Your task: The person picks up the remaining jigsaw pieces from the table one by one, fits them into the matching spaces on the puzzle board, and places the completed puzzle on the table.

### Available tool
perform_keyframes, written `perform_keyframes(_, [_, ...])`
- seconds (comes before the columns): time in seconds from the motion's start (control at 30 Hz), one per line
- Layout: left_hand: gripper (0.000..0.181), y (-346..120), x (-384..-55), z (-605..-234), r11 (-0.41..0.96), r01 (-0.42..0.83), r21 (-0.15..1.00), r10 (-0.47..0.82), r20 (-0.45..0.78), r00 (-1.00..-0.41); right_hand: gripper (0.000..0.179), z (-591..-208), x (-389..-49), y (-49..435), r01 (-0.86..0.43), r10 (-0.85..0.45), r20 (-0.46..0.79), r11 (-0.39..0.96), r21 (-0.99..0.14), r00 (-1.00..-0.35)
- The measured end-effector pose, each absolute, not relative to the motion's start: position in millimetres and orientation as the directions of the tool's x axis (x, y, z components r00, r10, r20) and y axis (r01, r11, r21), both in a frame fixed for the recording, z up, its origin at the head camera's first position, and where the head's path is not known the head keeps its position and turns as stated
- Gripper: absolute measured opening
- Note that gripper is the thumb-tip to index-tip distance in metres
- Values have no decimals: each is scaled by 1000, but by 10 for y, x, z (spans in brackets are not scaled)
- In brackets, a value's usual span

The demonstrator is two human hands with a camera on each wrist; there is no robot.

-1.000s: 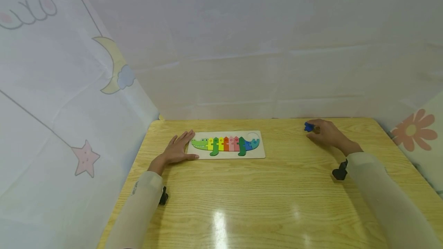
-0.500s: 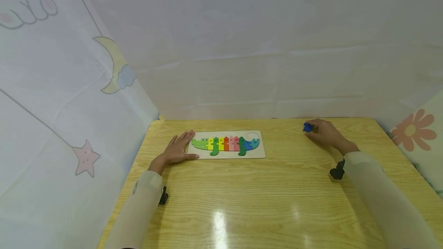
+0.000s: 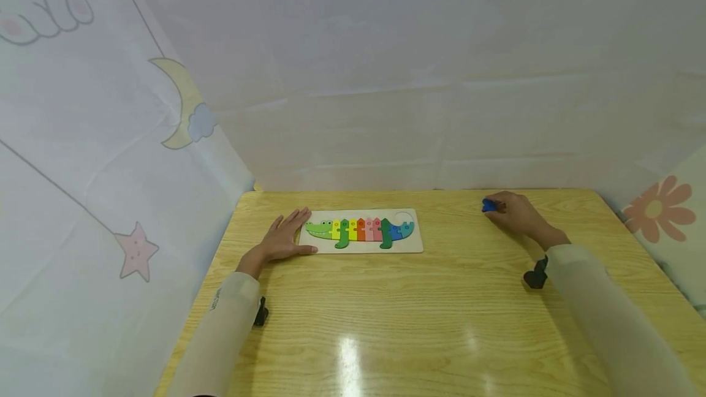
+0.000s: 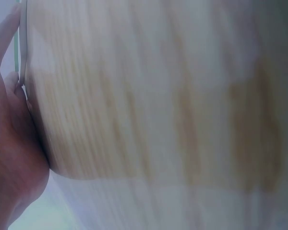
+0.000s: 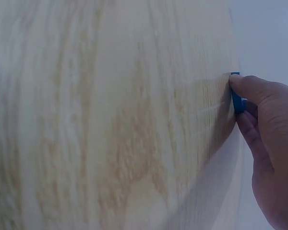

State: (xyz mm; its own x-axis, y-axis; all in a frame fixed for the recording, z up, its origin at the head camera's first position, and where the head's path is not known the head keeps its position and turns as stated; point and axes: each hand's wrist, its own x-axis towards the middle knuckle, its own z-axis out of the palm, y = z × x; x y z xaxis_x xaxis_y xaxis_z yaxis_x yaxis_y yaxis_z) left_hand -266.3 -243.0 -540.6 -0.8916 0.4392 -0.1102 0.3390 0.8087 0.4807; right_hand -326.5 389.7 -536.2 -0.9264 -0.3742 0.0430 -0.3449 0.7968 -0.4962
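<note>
A crocodile puzzle board (image 3: 361,249) of pale wood lies at the back of the table, its coloured pieces set side by side from a green head to a blue tail. At the tail end a curved outline shows bare wood. My left hand (image 3: 281,241) rests at the board's left end, fingers spread along its edge and thumb on its lower corner. Farther right, my right hand (image 3: 515,213) pinches a small blue puzzle piece (image 3: 489,205) between thumb and fingers. In the right wrist view the blue piece (image 5: 237,98) is seen edge-on, close over the table.
The wood-grain table (image 3: 386,317) reaches back to a pale cloth wall (image 3: 375,109). Another cloth with a printed moon (image 3: 184,103) and star hangs at the left, and one with a flower (image 3: 656,207) at the right. Each wrist wears a black camera mount (image 3: 536,274).
My right hand has shifted slightly left with the blue puzzle piece, which has turned a little between the fingers. The left hand and the board have stayed in place.
</note>
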Motion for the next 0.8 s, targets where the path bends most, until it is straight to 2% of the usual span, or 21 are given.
perform_keyframes(0.4, [110,-2434,-2661,-5418,810,329,485,442,-137,-886,48,-5420,-3265,3919,-357,-375,64,798,-486,-925])
perform_keyframes(0.8, [116,-2447,-2675,-5452,796,348,495,452,-103,-886,49,-5375,-3266,3908,-364,-382,50,820,-443,-923])
